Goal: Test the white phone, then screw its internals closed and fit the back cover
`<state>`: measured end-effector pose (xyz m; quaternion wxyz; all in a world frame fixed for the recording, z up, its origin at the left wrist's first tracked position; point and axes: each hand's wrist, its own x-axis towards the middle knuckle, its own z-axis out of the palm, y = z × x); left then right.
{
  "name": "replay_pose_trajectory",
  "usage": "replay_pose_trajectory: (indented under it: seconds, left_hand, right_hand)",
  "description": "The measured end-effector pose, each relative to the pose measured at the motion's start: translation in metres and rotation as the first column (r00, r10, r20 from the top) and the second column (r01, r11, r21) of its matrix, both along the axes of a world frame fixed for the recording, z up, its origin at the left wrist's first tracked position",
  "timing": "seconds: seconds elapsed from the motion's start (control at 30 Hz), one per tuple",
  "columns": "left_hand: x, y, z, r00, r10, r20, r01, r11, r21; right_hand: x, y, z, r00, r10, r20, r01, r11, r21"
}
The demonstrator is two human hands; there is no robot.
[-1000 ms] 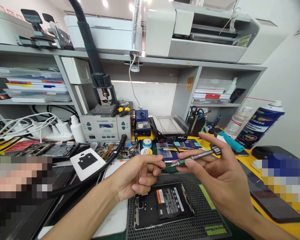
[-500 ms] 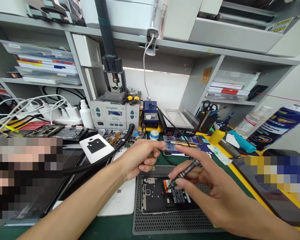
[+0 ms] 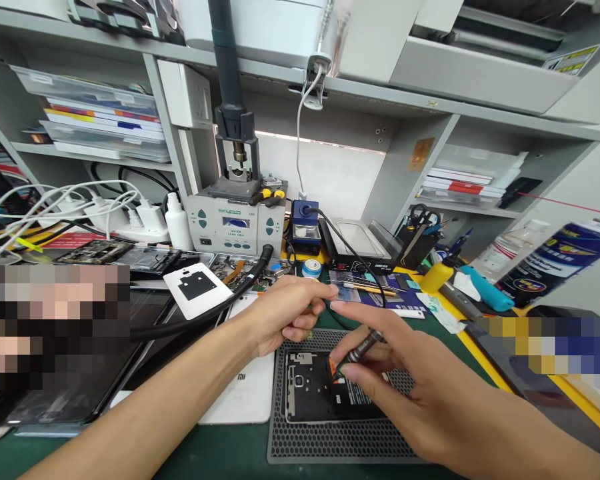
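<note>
My right hand [image 3: 405, 373] pinches a dark pen-shaped tool [image 3: 364, 348] between thumb and fingers, its index finger stretched forward. The tool slants down, its tip at the edge of the black battery [image 3: 353, 395], by an orange tab; I cannot tell its exact kind. That battery lies in a phone with its back off [image 3: 305, 403]. My left hand [image 3: 297, 313] hovers above the phone's far edge with curled fingers; its index tip nearly meets my right index finger. Whether it holds anything small is hidden. Right fingers cover part of the phone.
Beneath the phone lies a grey honeycomb mat [image 3: 300, 448]. A white Mi back cover [image 3: 240, 407] is at its left. Behind stand a hot air station [image 3: 237, 223] with a black hose [image 3: 215, 310], and a solder tin [image 3: 311, 269]. A tablet-like dark panel [image 3: 520, 373] lies right.
The view has shifted slightly, moving the background right. My right hand has come a little closer to my left, and the tool stands slightly steeper. The left hand keeps its curled shape.
</note>
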<state>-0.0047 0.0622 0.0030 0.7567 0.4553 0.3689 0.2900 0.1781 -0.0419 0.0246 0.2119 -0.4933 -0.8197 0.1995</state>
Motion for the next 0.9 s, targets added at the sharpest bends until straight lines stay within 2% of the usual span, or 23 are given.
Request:
replay_pose_trajectory:
  seconds: [0.2,0.37,0.5,0.63,0.77,0.9]
  left_hand:
    - [-0.001,0.002,-0.003,0.999,0.022,-0.032,-0.02,0.999,0.037]
    - [-0.002,0.002,-0.004,0.995,0.021,-0.097,-0.012,0.996,0.085]
    - [-0.002,0.003,-0.004,0.991,0.0,-0.134,0.015,0.994,0.111]
    - [-0.004,0.003,-0.006,0.987,-0.012,-0.16,0.036,0.988,0.149]
    - [-0.006,0.002,-0.007,0.978,-0.03,-0.209,0.073,0.976,0.204]
    - [-0.009,0.001,-0.005,0.954,-0.105,-0.282,0.178,0.953,0.246]
  right_hand:
    - [-0.008,0.001,0.011,0.981,-0.027,0.194,0.002,0.991,0.13]
    - [-0.007,0.0,0.015,0.972,0.057,0.226,-0.076,0.994,0.075]
    - [-0.01,0.001,0.015,0.964,-0.036,0.263,-0.005,0.988,0.151]
    - [-0.013,0.004,0.012,0.961,0.019,0.275,-0.056,0.99,0.128]
    - [-0.014,0.005,0.011,0.965,-0.042,0.258,-0.001,0.986,0.164]
    - [-0.015,0.004,0.012,0.963,0.004,0.27,-0.036,0.993,0.113]
